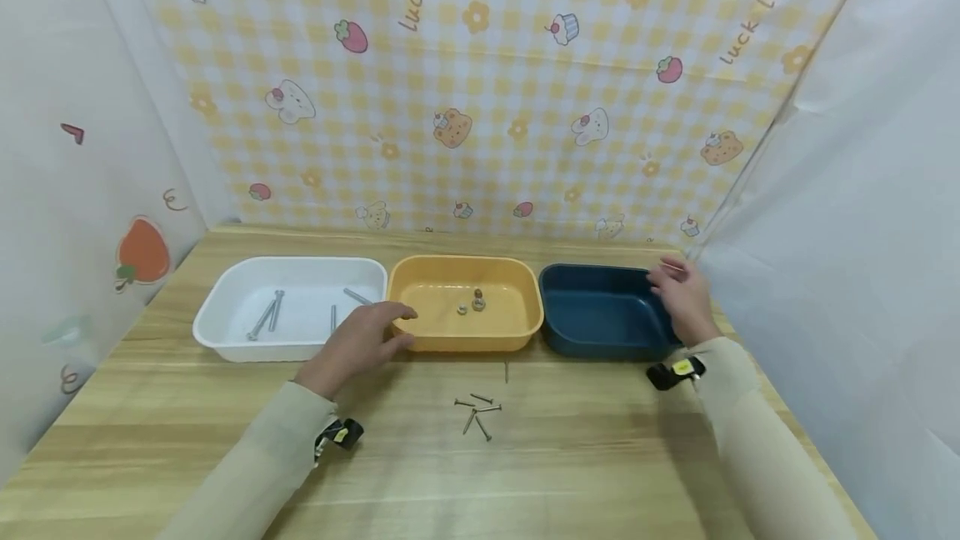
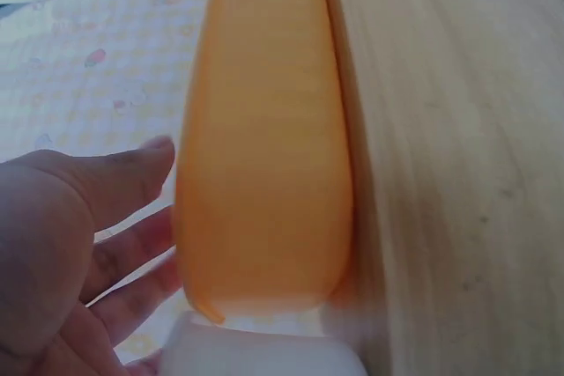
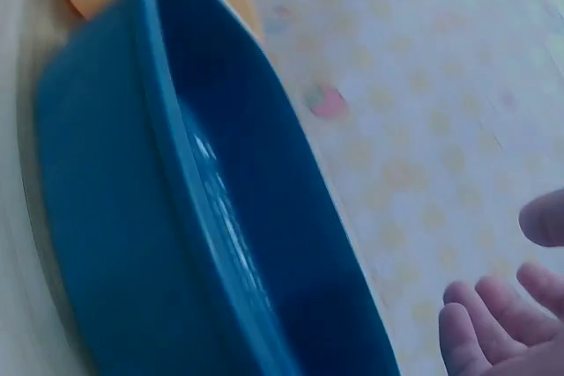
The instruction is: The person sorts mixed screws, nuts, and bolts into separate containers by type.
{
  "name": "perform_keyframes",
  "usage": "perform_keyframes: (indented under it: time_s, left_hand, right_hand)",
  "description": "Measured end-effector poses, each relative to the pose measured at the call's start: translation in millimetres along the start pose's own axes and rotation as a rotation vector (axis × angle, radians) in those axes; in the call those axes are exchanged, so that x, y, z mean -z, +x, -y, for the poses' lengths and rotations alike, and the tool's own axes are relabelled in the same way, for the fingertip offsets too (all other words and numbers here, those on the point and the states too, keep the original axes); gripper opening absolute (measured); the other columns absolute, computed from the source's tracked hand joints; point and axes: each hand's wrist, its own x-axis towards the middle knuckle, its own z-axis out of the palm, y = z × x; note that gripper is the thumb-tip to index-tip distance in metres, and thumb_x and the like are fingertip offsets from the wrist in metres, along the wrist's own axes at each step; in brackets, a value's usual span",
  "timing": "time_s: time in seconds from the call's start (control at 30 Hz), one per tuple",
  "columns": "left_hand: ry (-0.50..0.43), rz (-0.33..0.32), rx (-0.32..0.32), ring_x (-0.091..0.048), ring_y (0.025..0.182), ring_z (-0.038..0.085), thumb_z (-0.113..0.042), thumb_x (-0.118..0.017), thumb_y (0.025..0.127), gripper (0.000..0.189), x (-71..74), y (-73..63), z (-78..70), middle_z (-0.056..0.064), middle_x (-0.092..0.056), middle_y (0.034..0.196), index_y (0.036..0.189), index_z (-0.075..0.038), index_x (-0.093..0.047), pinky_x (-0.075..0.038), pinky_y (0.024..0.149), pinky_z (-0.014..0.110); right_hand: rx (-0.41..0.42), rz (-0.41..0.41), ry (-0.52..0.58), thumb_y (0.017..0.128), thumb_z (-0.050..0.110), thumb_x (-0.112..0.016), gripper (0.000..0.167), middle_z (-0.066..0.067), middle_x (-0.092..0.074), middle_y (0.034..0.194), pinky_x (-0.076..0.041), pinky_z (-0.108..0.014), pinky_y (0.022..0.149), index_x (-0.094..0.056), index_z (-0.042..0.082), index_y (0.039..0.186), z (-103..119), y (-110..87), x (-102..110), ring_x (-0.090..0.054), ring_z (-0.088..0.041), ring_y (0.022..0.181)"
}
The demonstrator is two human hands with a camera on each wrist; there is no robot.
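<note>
A pale cloth with yellow checks (image 1: pixel 495 77) fills the upper part of the head view, printed with strawberries, cupcakes and animal heads; brown lettering reads "luck life" at the upper right, and part of the same phrase shows at the top middle. Below it a wood-grain table (image 1: pixel 585 457) spans the frame.

Three rounded rectangular trays stand in a row across the middle. The white tray (image 1: pixel 307 302), left of centre, holds silvery bolts (image 1: pixel 262 320), four of them visible. The yellow tray (image 1: pixel 427 304), in the centre, is smooth and glossy with a thin rim; small metal nuts (image 1: pixel 478 304) lie near its middle. The dark blue tray (image 1: pixel 603 319), right of centre, has a deep wall and a sheen along its inner floor.

The hands are well apart. The left hand (image 1: pixel 363 338) is by the yellow tray's left end, thumb and fingers spread with gaps between them — whether it touches the rim, I cannot tell. The right hand (image 1: pixel 684 294) is at the blue tray's right end, fingers loosely bent, thumb apart.

Each wrist wears a black camera (image 1: pixel 347 433) with a yellow mark, too small to read.

Slim brassy screws (image 1: pixel 483 428) lie below the yellow tray — five clustered, one nearer it.
</note>
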Motion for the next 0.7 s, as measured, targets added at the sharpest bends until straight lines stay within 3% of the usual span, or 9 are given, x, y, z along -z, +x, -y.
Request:
perform_keyframes:
  time_s: [0.13, 0.2, 0.27, 0.4, 0.47, 0.53, 0.6, 0.63, 0.7]
  left_hand:
    - [-0.003, -0.087, -0.103, -0.062, 0.107, 0.030, -0.018, -0.071, 0.090, 0.034, -1.6, -4.6, -8.5, 0.014, -0.065, 0.120, 0.120, -0.004, -0.065, -0.049, 0.093, 0.047]
    - [-0.005, -0.144, -0.175, -0.062, 0.109, 0.031, -0.017, -0.072, 0.089, 0.032, -3.4, -4.9, -13.8, 0.013, -0.066, 0.118, 0.117, -0.003, -0.066, -0.049, 0.094, 0.046]
    - [-0.017, -0.188, -0.246, -0.062, 0.108, 0.030, -0.014, -0.073, 0.087, 0.030, -4.5, -3.3, -20.2, 0.013, -0.068, 0.114, 0.114, -0.001, -0.067, -0.049, 0.093, 0.046]
    - [-0.009, -0.149, -0.327, -0.065, 0.101, 0.025, -0.015, -0.074, 0.087, 0.026, -8.5, -1.1, -32.2, 0.009, -0.070, 0.107, 0.109, -0.003, -0.068, -0.053, 0.088, 0.041]
    - [-0.008, -0.076, -0.358, -0.066, 0.099, 0.024, -0.016, -0.072, 0.089, 0.025, -12.4, -0.4, -35.4, 0.008, -0.070, 0.106, 0.108, -0.002, -0.068, -0.053, 0.087, 0.039]
    - [-0.012, 0.008, -0.371, -0.065, 0.099, 0.022, -0.017, -0.070, 0.091, 0.023, -17.3, 1.0, -37.2, 0.007, -0.070, 0.106, 0.109, -0.003, -0.068, -0.052, 0.087, 0.038]
    - [-0.043, 0.092, -0.364, -0.064, 0.101, 0.022, -0.017, -0.068, 0.092, 0.023, -22.4, 3.0, -38.7, 0.006, -0.069, 0.107, 0.110, -0.003, -0.068, -0.051, 0.089, 0.038]
    - [-0.061, 0.126, -0.358, -0.063, 0.102, 0.022, -0.017, -0.067, 0.092, 0.023, -25.2, 4.2, -39.7, 0.006, -0.069, 0.108, 0.111, -0.003, -0.068, -0.051, 0.090, 0.039]
    - [-0.087, 0.180, -0.332, -0.062, 0.103, 0.020, -0.016, -0.067, 0.092, 0.023, -31.8, 6.3, -41.6, 0.004, -0.068, 0.109, 0.112, -0.004, -0.068, -0.050, 0.091, 0.039]
  right_hand:
    - [-0.149, -0.217, 0.200, 0.093, 0.009, -0.058, 0.031, 0.004, -0.057, 0.102, -0.051, -0.013, 0.068, -0.051, 0.009, 0.124, -12, -2.9, 35, -0.061, -0.001, 0.082]
    - [-0.220, -0.288, 0.254, 0.094, 0.011, -0.058, 0.036, 0.005, -0.057, 0.108, -0.049, -0.010, 0.065, -0.051, 0.012, 0.129, -19, -3.7, 50, -0.061, -0.005, 0.094]
    - [-0.271, -0.303, 0.277, 0.095, 0.014, -0.056, 0.047, 0.000, -0.055, 0.127, -0.048, -0.008, 0.065, -0.045, 0.014, 0.141, -27, -4.7, 62, -0.057, -0.009, 0.114]
    - [-0.372, -0.215, 0.327, 0.099, 0.019, -0.052, 0.062, -0.003, -0.026, 0.157, -0.048, -0.009, 0.069, -0.023, 0.015, 0.154, -42, -10.6, 77, -0.034, -0.013, 0.138]
    - [-0.411, -0.146, 0.375, 0.100, 0.019, -0.050, 0.066, -0.001, -0.020, 0.159, -0.049, -0.012, 0.074, -0.016, 0.016, 0.156, -50, -14.4, 81, -0.048, -0.010, 0.127]
    - [-0.431, -0.071, 0.431, 0.101, 0.020, -0.048, 0.069, 0.000, -0.014, 0.161, -0.048, -0.014, 0.082, -0.008, 0.017, 0.157, -56, -17.6, 83, -0.047, -0.008, 0.126]
    - [-0.437, 0.010, 0.484, 0.102, 0.021, -0.046, 0.072, -0.001, -0.008, 0.161, -0.046, -0.016, 0.090, 0.000, 0.017, 0.157, -62, -18.4, 85, -0.057, -0.003, 0.109]
    - [-0.439, 0.049, 0.511, 0.102, 0.022, -0.045, 0.073, 0.000, -0.009, 0.161, -0.045, -0.016, 0.092, 0.003, 0.018, 0.156, -64, -18.6, 85, -0.059, -0.001, 0.098]
    - [-0.434, 0.113, 0.539, 0.102, 0.023, -0.045, 0.075, -0.003, -0.028, 0.155, -0.044, -0.016, 0.093, 0.007, 0.017, 0.156, -69, -18.0, 85, -0.059, -0.001, 0.100]
